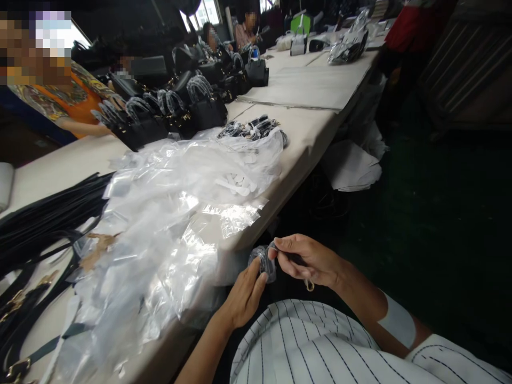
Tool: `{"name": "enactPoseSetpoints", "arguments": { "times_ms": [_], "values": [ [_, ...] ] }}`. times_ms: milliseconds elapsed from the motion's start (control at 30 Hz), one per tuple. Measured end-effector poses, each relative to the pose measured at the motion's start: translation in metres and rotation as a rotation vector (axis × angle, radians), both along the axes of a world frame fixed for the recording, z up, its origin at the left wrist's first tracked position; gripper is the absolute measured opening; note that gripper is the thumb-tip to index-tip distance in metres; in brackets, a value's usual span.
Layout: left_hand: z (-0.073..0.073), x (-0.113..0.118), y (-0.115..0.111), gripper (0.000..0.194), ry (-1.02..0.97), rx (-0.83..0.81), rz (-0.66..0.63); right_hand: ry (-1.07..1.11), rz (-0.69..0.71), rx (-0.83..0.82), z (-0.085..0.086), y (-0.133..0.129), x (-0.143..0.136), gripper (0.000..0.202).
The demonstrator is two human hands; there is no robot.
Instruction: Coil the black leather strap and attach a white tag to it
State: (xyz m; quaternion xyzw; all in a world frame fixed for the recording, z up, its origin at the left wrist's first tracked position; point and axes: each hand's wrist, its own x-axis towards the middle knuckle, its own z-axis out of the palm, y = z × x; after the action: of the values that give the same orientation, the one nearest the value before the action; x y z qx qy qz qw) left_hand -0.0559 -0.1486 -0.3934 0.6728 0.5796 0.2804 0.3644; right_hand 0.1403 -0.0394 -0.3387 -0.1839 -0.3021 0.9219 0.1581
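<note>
My left hand (247,293) is closed on a coiled dark strap in clear plastic wrap (269,271), just off the table's front edge. Close beside it, my right hand (306,260) pinches a dark end of what looks like the same strap between thumb and forefinger. A gold clasp (309,286) dangles below the right palm. How the strap runs between the hands is partly hidden by the fingers. A pile of clear plastic bags (160,213) lies on the table to the left of both hands. Several wrapped strap bundles (256,128) rest beyond that pile.
Long black straps (44,213) with gold buckles cover the table's left side. Black handbags (206,109) with plastic-wrapped handles stand in rows farther back. A co-worker in an orange apron (86,98) is across the table (304,125). White sheets (354,165) hang beneath it.
</note>
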Motion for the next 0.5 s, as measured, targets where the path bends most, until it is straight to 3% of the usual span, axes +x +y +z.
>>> {"name": "enactPoseSetpoints", "arguments": {
  "times_ms": [100,167,267,333,433,500],
  "values": [
    [0.013,0.022,-0.01,0.041,-0.368,-0.172,-0.043,0.048,-0.011,-0.199,-0.003,0.005,-0.003,0.039],
    [0.014,0.034,-0.011,0.037,-0.569,-0.204,0.065,0.072,-0.002,-0.22,-0.003,0.004,-0.004,0.04],
    [0.002,0.04,-0.005,0.028,-0.78,-0.163,0.32,0.102,0.062,-0.011,0.005,-0.005,0.002,0.036],
    [-0.005,0.034,0.001,0.023,-0.896,-0.174,0.439,0.083,0.228,0.15,0.014,-0.012,0.01,0.034],
    [-0.003,0.016,0.007,0.025,-1.08,-0.209,0.502,-0.007,0.521,0.279,0.021,-0.021,0.028,0.034],
    [0.007,0.004,0.009,0.027,-1.229,-0.22,0.522,-0.088,0.603,0.323,0.018,-0.024,0.039,0.035]
  ]
}}
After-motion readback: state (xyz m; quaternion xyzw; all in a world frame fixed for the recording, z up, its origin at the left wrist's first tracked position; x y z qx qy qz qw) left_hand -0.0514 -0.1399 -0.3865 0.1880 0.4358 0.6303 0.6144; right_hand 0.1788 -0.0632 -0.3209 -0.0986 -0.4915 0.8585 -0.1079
